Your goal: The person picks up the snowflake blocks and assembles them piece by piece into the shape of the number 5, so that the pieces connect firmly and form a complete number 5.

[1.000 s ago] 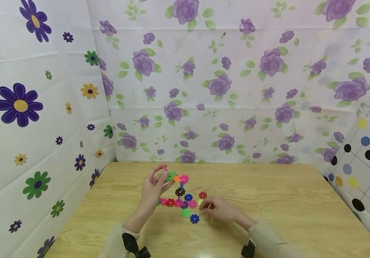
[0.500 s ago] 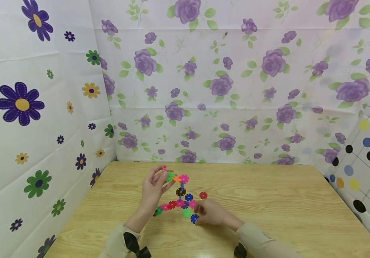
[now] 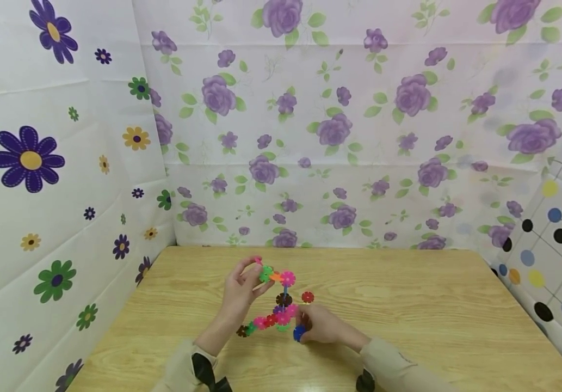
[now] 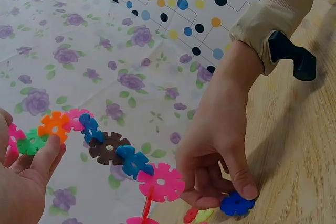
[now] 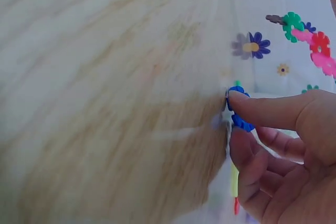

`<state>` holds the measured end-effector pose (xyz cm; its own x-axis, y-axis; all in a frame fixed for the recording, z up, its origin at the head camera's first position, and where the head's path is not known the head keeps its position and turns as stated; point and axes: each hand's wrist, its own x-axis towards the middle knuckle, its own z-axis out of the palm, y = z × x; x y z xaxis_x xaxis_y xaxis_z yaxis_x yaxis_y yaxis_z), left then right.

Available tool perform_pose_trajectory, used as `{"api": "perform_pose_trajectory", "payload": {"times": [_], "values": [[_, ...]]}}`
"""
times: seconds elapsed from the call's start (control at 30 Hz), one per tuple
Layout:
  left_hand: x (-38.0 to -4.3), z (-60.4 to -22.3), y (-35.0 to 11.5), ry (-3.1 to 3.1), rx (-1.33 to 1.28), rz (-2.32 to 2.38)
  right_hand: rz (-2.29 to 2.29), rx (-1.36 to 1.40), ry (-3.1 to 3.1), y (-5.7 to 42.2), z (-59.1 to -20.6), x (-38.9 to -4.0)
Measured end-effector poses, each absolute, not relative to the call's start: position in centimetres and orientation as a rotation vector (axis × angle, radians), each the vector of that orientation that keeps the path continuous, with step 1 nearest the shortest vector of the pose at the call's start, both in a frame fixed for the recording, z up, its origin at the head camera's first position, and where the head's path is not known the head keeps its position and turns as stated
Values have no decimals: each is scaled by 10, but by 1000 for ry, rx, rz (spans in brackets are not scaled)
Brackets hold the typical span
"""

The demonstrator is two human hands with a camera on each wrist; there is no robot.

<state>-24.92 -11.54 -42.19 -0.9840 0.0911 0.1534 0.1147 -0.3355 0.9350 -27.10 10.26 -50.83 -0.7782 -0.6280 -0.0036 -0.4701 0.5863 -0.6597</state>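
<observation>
Multicoloured chain of notched plastic discs [image 3: 281, 300]: over the wood-grain bench [image 3: 408, 305], shifted right and lower in the head view since half a second ago | left hand [image 3: 239, 288]: fingers clamped on its upper end | right hand [image 3: 321, 324]: fingers pinch a blue notched plastic disc [image 3: 298, 333], now tilted, so that piece looks secured.

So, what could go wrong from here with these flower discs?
The left hand grips the linked chain near one end, so it might sag or pull apart under the weight of the pieces hanging beyond. The right hand pinches the blue disc near its edge, so it could slip. The separate red disc lies close to that hand and may get nudged.
</observation>
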Motion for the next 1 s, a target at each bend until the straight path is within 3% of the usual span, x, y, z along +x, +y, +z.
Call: {"api": "perform_pose_trajectory", "payload": {"times": [0.67, 1.0], "values": [[-247, -424, -101, -2236, -622, -2485, -1252, -905, 2546, 146, -475, -279], [-248, -423, -92, -2332, -649, -2462, -1385, -894, 2579, 158, -445, -278]]}}
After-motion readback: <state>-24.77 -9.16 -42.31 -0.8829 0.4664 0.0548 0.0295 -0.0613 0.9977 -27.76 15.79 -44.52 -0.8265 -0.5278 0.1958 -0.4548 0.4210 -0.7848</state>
